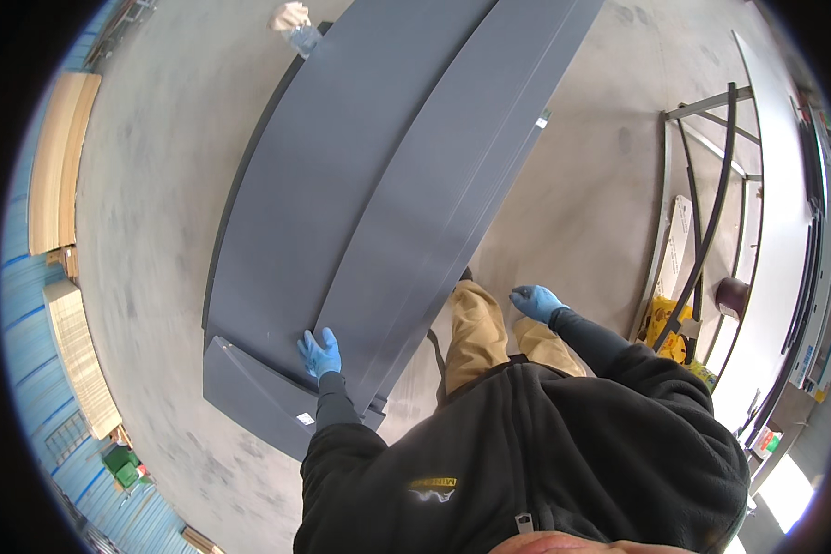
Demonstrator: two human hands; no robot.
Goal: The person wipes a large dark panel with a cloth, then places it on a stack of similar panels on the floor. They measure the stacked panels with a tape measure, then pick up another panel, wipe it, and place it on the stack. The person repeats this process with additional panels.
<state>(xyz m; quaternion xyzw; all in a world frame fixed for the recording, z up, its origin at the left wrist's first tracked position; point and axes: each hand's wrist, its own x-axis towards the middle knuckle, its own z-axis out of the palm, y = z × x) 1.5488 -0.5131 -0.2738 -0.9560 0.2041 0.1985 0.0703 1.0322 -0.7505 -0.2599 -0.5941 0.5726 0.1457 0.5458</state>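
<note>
Long dark-grey panels (342,166) lie overlapping, stretching from near me to the far edge of the view. My left hand (319,354), in a blue glove, rests with spread fingers on the near part, by the seam where one panel overlaps another. A shorter grey piece (254,392) with a small white label sits at the near left end. To the right of the panels hangs my right hand (537,302), also gloved in blue, in front of my tan trousers. Its fingers are curled closed; whether anything is in them cannot be made out.
At right stands a metal-framed table (776,212) with a white top, a dark strip (718,194) hanging beside it and a yellow bag (667,325) beneath. Wooden stacks (63,166) line the left wall. A blurred pale shape (291,17) touches the panels' far left edge.
</note>
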